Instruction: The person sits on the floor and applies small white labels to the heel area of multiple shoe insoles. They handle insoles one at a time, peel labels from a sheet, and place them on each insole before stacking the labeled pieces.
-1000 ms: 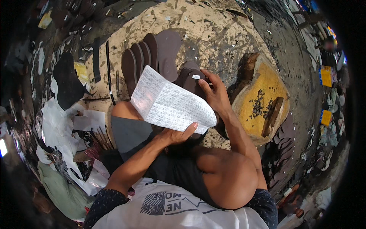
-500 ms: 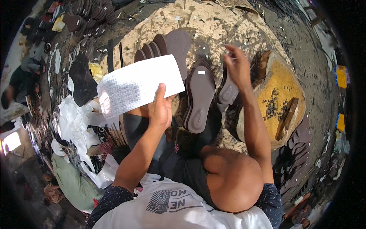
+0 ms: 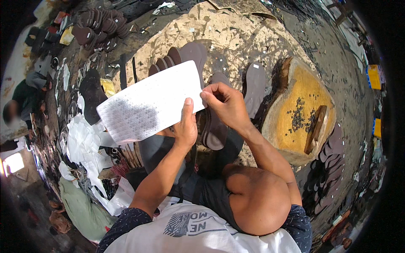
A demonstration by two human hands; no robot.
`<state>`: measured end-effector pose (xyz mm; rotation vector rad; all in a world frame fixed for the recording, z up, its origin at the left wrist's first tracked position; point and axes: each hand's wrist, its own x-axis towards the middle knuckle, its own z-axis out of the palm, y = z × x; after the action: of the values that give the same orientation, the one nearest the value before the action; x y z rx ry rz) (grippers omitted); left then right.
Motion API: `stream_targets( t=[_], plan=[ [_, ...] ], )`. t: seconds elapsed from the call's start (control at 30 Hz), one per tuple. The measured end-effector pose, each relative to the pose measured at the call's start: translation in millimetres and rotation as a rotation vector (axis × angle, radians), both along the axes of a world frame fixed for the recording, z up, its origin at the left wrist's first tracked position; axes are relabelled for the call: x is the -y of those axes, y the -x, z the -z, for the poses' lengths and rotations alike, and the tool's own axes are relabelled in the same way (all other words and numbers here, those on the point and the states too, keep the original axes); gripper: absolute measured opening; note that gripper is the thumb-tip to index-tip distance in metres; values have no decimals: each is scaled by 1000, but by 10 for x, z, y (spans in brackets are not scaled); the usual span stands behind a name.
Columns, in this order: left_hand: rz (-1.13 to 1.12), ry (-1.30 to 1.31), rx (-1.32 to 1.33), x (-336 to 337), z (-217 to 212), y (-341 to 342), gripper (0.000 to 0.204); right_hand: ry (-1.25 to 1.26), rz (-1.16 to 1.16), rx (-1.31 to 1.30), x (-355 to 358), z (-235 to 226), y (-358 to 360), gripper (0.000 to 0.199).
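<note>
My left hand (image 3: 185, 128) grips a white sheet of small printed stickers (image 3: 147, 101) by its lower right side, thumb on top. At the sheet's right edge the thumb and forefinger of my right hand (image 3: 225, 103) are pinched together; any sticker between them is too small to make out. Under my right hand lies a stack of brown shoe insoles (image 3: 216, 135), partly covered. Just right of it, another brown insole (image 3: 255, 90) bears a small white label near its far end. More brown insoles (image 3: 192, 52) fan out behind the sheet, partly hidden by it.
A wooden block with a yellow top (image 3: 301, 90) stands at the right, carrying black scraps and a wooden bar (image 3: 317, 130). White paper scraps (image 3: 84, 141) lie at the left. More insoles pile up far left (image 3: 99, 27) and at the right (image 3: 331, 168). Another person (image 3: 27, 97) sits far left.
My right hand has moved left and nearer, from above the right insole to the sheet's edge. The label on that insole is now in view. The sheet has shifted slightly left.
</note>
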<state>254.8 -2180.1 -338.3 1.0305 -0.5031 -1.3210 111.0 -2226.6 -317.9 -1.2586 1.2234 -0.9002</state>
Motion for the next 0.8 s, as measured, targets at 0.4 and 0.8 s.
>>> stream_targets(
  t=[0.4,0.8],
  plan=[
    [101,31,-19,-11,-118,-35,44,-317,11,290,50,-64,110,13],
    [155,-53,-278,63,-48,-199,61,-415,199,436,40,30,142,16]
  ],
)
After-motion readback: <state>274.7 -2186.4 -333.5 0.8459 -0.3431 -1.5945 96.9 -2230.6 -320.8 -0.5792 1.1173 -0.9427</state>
